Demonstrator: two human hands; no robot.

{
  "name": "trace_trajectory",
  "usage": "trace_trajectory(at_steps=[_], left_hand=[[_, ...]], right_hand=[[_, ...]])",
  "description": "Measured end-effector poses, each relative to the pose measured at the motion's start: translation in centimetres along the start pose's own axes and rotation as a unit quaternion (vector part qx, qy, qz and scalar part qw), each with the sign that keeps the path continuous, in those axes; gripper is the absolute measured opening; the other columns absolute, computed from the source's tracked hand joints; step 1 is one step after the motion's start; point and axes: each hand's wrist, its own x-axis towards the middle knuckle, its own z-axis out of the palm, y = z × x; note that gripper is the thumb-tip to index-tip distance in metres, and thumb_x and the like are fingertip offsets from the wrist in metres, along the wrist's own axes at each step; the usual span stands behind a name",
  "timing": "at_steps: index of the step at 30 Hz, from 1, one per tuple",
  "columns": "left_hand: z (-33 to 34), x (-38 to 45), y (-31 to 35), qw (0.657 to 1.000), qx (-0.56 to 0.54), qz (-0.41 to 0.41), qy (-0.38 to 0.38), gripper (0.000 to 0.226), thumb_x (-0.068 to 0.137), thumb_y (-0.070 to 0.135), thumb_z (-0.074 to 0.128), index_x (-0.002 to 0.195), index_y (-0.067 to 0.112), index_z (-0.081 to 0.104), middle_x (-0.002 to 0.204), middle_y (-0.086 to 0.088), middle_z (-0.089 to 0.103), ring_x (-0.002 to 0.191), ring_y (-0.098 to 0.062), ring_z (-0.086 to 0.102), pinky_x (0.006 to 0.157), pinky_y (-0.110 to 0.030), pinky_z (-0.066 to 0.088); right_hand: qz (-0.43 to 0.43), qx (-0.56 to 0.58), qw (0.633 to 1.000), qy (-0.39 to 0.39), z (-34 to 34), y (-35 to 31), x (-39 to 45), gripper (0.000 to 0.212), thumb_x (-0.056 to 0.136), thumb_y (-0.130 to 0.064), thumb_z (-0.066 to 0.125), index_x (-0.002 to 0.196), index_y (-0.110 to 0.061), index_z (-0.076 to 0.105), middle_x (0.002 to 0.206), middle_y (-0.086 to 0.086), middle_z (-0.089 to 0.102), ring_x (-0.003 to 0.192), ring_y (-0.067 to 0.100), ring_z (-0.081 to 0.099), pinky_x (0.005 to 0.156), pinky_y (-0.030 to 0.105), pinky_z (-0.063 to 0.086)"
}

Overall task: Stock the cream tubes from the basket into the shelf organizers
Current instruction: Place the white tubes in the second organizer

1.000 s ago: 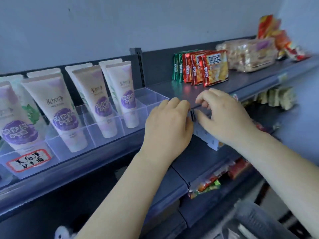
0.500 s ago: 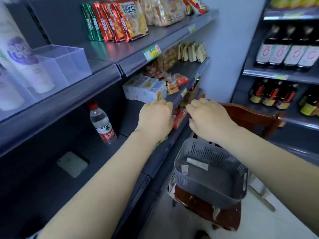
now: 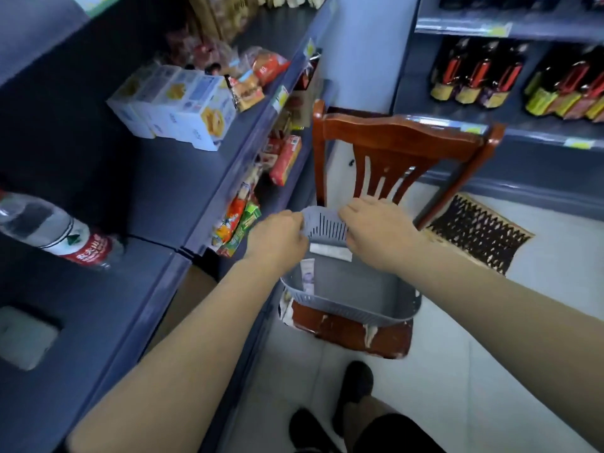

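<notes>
Both our hands hovered over the basket (image 3: 353,305); left hand (image 3: 277,238) nearer the upright-lying tube (image 3: 307,276), right hand (image 3: 376,232) nearer the crosswise tube (image 3: 330,251); grips unclear.

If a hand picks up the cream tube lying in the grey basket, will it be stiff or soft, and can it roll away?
The cream tube looks small and flat-lying, so probably light and slightly squeezable. Its flattened end should stop it rolling far. In the basket, the wall beside it may crowd the fingers.
</notes>
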Motion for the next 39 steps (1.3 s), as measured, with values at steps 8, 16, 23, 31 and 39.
trace_trajectory(at_steps=[8, 16, 23, 31, 39], left_hand=[[7.9, 6.4, -0.8, 0.984, -0.105, -0.101, -0.103, 0.013, 0.089, 0.02, 0.049, 0.093, 0.011, 0.057, 0.101, -0.011, 0.06, 0.096, -0.033, 0.058, 0.074, -0.038, 0.046], [18.8, 10.1, -2.9, 0.947, -0.15, -0.18, -0.219, 0.02, 0.091, 0.011, 0.046, 0.107, 0.011, 0.058, 0.112, -0.01, 0.061, 0.104, -0.029, 0.057, 0.091, -0.039, 0.047], [28.6, 13.7, -4.7, 0.917, -0.135, -0.22, -0.304, 0.029, 0.092, 0.003, 0.042, 0.12, -0.003, 0.049, 0.127, -0.021, 0.051, 0.117, -0.035, 0.049, 0.096, -0.038, 0.04], [37.7, 15.7, -7.2, 0.878, -0.096, -0.283, -0.375, 0.038, 0.095, 0.012, 0.046, 0.129, -0.004, 0.044, 0.133, -0.019, 0.049, 0.122, -0.03, 0.05, 0.096, -0.03, 0.041], [41.7, 17.8, -8.9, 0.865, -0.145, -0.327, -0.352, 0.039, 0.092, 0.01, 0.05, 0.129, -0.002, 0.046, 0.131, -0.017, 0.052, 0.121, -0.031, 0.051, 0.093, -0.033, 0.042]], right_hand=[[0.038, 0.117, 0.99, -0.064, 8.2, 5.6, 3.2, 0.016, 0.09, -0.015, 0.044, 0.103, -0.013, 0.052, 0.102, 0.004, 0.056, 0.09, 0.021, 0.051, 0.066, 0.032, 0.036], [0.137, 0.262, 0.939, -0.176, 19.6, 6.8, 5.8, 0.014, 0.087, -0.021, 0.05, 0.098, -0.014, 0.055, 0.103, 0.005, 0.059, 0.094, 0.023, 0.056, 0.08, 0.037, 0.05], [0.252, 0.336, 0.873, -0.249, 30.6, 6.2, 8.1, 0.029, 0.09, -0.02, 0.048, 0.117, -0.01, 0.054, 0.118, 0.009, 0.055, 0.105, 0.026, 0.055, 0.084, 0.034, 0.049], [0.277, 0.338, 0.875, -0.208, 39.9, 5.4, 11.3, 0.031, 0.089, -0.019, 0.053, 0.118, -0.008, 0.051, 0.121, 0.01, 0.048, 0.113, 0.028, 0.046, 0.088, 0.037, 0.045], [0.156, 0.201, 0.946, -0.201, 45.3, 3.8, 15.9, 0.069, 0.087, -0.016, 0.054, 0.146, -0.014, 0.02, 0.147, 0.007, 0.027, 0.135, 0.027, 0.025, 0.103, 0.04, 0.029]])
